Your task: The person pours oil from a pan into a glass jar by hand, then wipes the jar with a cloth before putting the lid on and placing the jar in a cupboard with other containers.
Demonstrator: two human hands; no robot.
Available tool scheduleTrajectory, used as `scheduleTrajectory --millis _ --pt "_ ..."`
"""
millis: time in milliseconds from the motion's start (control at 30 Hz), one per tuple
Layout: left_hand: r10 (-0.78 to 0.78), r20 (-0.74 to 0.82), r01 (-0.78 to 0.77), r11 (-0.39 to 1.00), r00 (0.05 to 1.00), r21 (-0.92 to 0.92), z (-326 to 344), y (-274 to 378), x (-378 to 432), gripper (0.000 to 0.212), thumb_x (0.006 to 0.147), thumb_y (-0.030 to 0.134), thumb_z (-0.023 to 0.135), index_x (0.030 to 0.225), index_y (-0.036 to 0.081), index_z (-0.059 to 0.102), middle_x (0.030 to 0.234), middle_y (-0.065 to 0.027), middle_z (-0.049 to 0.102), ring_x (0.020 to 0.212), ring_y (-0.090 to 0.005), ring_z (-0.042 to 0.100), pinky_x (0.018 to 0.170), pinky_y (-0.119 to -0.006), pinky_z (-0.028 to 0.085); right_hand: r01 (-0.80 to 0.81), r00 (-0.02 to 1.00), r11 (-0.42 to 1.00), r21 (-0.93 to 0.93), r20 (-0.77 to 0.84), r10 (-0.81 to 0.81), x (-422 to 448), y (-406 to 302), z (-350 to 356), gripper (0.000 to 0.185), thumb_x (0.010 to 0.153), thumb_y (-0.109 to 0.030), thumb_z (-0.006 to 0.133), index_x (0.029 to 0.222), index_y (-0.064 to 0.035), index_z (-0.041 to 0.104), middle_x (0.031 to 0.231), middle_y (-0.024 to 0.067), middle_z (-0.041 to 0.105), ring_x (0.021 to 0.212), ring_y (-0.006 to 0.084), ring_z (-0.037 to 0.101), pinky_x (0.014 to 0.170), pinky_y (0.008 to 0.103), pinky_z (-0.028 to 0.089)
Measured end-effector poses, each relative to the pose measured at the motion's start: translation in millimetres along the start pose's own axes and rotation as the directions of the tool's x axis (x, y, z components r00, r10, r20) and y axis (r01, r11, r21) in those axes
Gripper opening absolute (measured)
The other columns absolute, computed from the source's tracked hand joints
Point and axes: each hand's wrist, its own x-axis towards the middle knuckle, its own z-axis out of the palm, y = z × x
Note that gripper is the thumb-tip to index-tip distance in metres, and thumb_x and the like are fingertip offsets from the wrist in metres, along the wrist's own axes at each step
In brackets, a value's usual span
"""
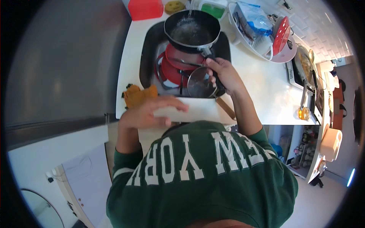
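Note:
My right hand (225, 74) grips the black handle of a dark frying pan (192, 30), which I hold over the sink (148, 62). Water runs from above into the pan and splashes on its inner base. Over the counter's front edge hovers my left hand (151, 112), blurred, fingers apart and holding nothing. A mustard-coloured cloth (139, 95) lies just beyond it at the sink's near left corner. Beneath the pan, red cookware (171, 69) and a glass lid (201, 82) rest in the sink, partly hidden by the pan and my right hand.
A white dish rack (242, 45) with a red polka-dot piece (282, 35) and other dishes stands right of the sink. Behind the sink are a red container (145, 10) and a sponge (174, 7). Farther right, a pan of food (305, 64) sits near a small jar (304, 113).

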Motion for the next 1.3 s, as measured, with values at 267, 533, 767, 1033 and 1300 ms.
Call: scheduleTrajectory --millis 267,533,767,1033,1300 --pt "-0.076 -0.395 -0.003 0.981 0.916 -0.195 -9 -14 3 0.041 0.092 0.032 0.056 0.120 0.002 0.055 0.110 -0.0095 0.061 0.108 -0.0185 0.055 0.095 -0.032 0.040 0.016 1.000 0.999 0.030 -0.003 -0.016 -8 1 3 0.022 0.093 -0.026 0.056 0.090 -0.0042 0.053 0.064 -0.0019 0.051 0.049 0.0060 0.046 0.041 0.0201 0.039" --pt "-0.166 -0.464 0.083 0.977 0.870 -0.194 -13 -25 7 0.035 0.095 0.028 0.050 0.119 0.004 0.056 0.108 -0.0092 0.062 0.105 -0.0183 0.055 0.097 -0.035 0.039 0.022 1.000 1.000 0.020 -0.001 -0.022 -11 -4 7 0.022 0.093 -0.025 0.057 0.089 -0.0033 0.052 0.063 -0.0013 0.050 0.048 0.0062 0.046 0.041 0.0204 0.039" --pt "-0.208 -0.486 0.071 0.956 0.849 -0.284 -15 -34 17 0.029 0.094 0.021 0.050 0.117 0.003 0.056 0.104 -0.0080 0.062 0.103 -0.0167 0.055 0.096 -0.033 0.039 0.028 0.999 1.000 0.010 -0.024 -0.027 -12 -3 6 0.021 0.092 -0.025 0.057 0.087 -0.0048 0.050 0.064 -0.0013 0.050 0.047 0.0059 0.046 0.041 0.0199 0.039" --pt "-0.253 -0.526 0.088 0.944 0.812 -0.318 -19 -36 34 0.025 0.095 0.018 0.050 0.114 0.004 0.058 0.108 -0.0073 0.062 0.106 -0.0161 0.055 0.098 -0.032 0.037 0.030 0.999 0.998 0.054 -0.030 -0.028 -11 3 7 0.020 0.092 -0.023 0.058 0.087 -0.0052 0.051 0.063 -0.0008 0.050 0.046 0.0060 0.046 0.041 0.0192 0.039" --pt "-0.223 -0.611 0.046 0.955 0.759 -0.292 -16 -47 60 0.023 0.094 0.021 0.053 0.108 0.004 0.060 0.109 -0.0047 0.062 0.105 -0.0141 0.054 0.098 -0.030 0.036 0.016 1.000 0.998 0.058 -0.025 -0.014 -8 7 9 0.020 0.092 -0.023 0.058 0.087 -0.0055 0.051 0.064 -0.0010 0.051 0.047 0.0054 0.046 0.040 0.0182 0.040"
